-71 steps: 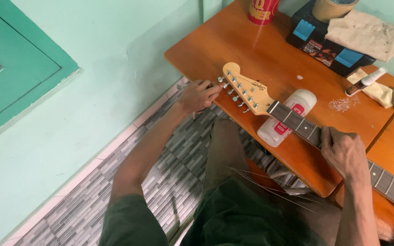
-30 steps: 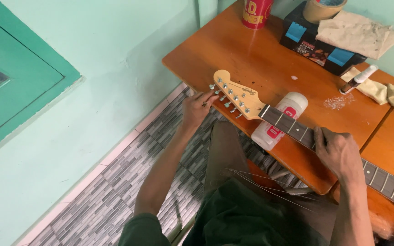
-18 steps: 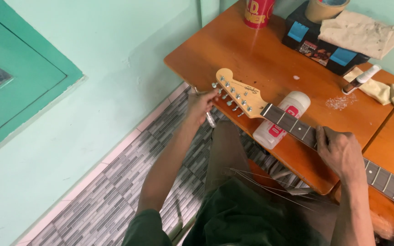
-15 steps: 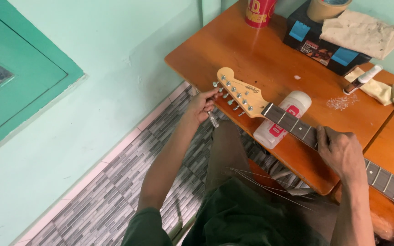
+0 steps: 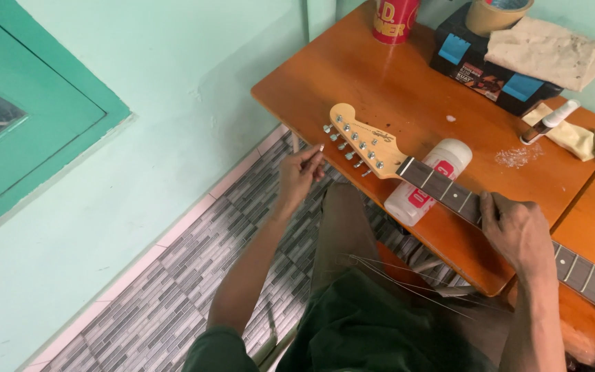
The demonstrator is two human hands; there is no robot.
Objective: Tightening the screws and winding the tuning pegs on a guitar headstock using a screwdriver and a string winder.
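Guitar neck (image 5: 442, 184): lying across the orange counter (image 5: 352, 76), propped on a white bottle (image 5: 427, 180). Right hand (image 5: 518, 231) clamps the fretboard. Left hand (image 5: 299, 172), now drawn back off the tuning pegs (image 5: 347, 146), fingers pinching a thin string end.

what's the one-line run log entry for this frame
left hand: off headstock, pinching small object | right hand: gripping guitar neck | white bottle: under neck

The left hand (image 5: 299, 173), which earlier sat right against the tuning pegs of the pale wooden guitar headstock (image 5: 361, 141) at centre frame, now hangs a little lower left of it over the grey tiled floor, fingertips pinched and just clear of the pegs.
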